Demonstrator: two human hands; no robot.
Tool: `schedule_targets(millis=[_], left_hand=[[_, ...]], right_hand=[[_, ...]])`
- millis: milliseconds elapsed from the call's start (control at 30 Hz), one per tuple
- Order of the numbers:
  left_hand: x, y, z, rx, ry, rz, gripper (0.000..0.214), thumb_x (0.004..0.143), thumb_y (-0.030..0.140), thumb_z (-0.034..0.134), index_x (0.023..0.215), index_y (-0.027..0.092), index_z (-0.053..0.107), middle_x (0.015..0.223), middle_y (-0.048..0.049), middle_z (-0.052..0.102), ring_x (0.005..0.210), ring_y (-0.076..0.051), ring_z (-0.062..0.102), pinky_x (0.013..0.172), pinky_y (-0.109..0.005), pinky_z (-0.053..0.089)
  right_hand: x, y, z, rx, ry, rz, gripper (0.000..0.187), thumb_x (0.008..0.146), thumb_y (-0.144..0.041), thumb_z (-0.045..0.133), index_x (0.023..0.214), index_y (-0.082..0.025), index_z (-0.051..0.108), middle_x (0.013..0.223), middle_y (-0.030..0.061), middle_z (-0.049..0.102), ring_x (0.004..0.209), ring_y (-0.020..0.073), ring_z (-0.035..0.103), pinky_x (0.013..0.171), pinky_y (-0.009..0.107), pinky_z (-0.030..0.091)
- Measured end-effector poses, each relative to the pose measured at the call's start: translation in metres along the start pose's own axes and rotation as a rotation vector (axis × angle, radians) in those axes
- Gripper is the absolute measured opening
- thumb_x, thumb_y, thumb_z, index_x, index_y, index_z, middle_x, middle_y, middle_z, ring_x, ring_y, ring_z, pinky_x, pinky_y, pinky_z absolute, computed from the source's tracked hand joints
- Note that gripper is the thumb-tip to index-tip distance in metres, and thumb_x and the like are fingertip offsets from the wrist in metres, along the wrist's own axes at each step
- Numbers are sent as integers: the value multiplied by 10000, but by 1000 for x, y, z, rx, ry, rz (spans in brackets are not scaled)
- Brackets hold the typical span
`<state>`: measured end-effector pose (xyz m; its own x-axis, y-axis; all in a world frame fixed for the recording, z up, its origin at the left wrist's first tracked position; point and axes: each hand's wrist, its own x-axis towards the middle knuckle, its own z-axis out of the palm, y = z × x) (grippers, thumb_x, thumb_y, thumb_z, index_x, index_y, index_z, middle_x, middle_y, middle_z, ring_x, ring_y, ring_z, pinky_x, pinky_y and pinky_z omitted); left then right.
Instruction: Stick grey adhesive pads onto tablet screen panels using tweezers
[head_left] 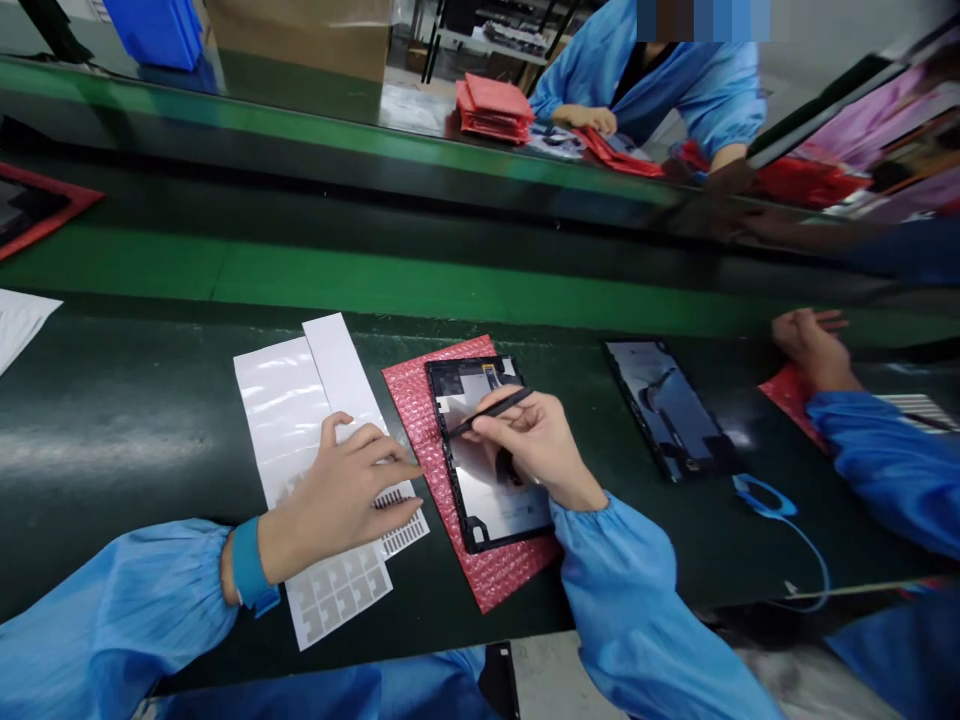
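My right hand (529, 440) grips slim black tweezers (491, 411), their tip at the left edge of an opened tablet (495, 510) with a black frame and silvery inside. Under the tablet lies a red bubble-wrap bag (480, 580). My left hand (345, 490), fingers spread, rests over white sticker sheets (277, 400) to the left of the bag. One sheet of grey cut-out stickers (337, 595) shows below the hand, and a strip with dark bars (405, 520) shows by the fingertips. A teal wristband (251, 560) is on my left wrist.
To the right lie a second tablet panel (664, 405) and a blue coiled-cord strap (787, 510). A co-worker's hand (814, 350) is at the far right, near a red bag (795, 400). Across the green ledge (300, 270), another person works by stacked red bags (491, 105).
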<state>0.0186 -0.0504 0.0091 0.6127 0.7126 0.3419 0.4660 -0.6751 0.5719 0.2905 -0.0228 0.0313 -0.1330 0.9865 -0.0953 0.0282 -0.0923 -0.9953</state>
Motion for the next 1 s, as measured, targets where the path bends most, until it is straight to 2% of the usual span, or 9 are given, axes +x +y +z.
schedule_targets(millis=[133, 267, 367, 567, 700, 833, 1000], left_hand=[[29, -7, 8, 131, 6, 146, 177, 1059, 369, 596, 1177, 265, 677, 914, 32, 634, 891, -172, 559, 929, -478, 264], [50, -20, 17, 173, 2, 182, 218, 1077, 373, 551, 1226, 264, 669, 917, 27, 623, 882, -171, 542, 916, -476, 270], [52, -24, 20, 160, -18, 180, 229, 1093, 355, 522, 1249, 269, 667, 903, 25, 618, 883, -170, 538, 902, -463, 273], [51, -20, 19, 151, 18, 185, 214, 1093, 336, 528, 1223, 245, 671, 859, 25, 600, 862, -168, 525, 890, -450, 275], [51, -19, 20, 150, -13, 169, 215, 1088, 341, 546, 1243, 263, 672, 858, 24, 602, 881, -176, 527, 906, -456, 275], [51, -20, 19, 164, -34, 161, 227, 1089, 341, 547, 1272, 269, 660, 867, 22, 603, 892, -181, 529, 912, -466, 276], [52, -18, 18, 176, 6, 166, 198, 1073, 325, 558, 1228, 269, 667, 855, 29, 606, 860, -175, 521, 902, -470, 269]], right_hand=[[28, 3, -21, -41, 97, -35, 465, 690, -485, 1017, 861, -170, 720, 741, 81, 772, 645, 235, 773, 640, 301, 677], [37, 16, -27, -44, 100, -35, 465, 693, -492, 1012, 860, -171, 720, 733, 72, 769, 644, 230, 771, 646, 301, 674], [34, 21, -27, -50, 84, -28, 429, 719, -470, 1003, 887, -173, 743, 755, 74, 777, 674, 234, 781, 671, 305, 679], [31, 20, -28, -65, 59, -38, 382, 747, -439, 989, 898, -171, 762, 769, 71, 780, 688, 225, 780, 652, 287, 666], [30, 18, -28, -72, 45, -39, 343, 763, -399, 981, 896, -177, 756, 782, 64, 783, 689, 209, 775, 650, 271, 654], [30, 15, -27, -104, 54, -2, 384, 742, -442, 986, 897, -177, 755, 781, 69, 782, 697, 224, 776, 659, 302, 663], [30, 15, -27, -106, 48, 18, 398, 737, -464, 987, 888, -179, 753, 783, 71, 783, 699, 227, 774, 645, 298, 655]])
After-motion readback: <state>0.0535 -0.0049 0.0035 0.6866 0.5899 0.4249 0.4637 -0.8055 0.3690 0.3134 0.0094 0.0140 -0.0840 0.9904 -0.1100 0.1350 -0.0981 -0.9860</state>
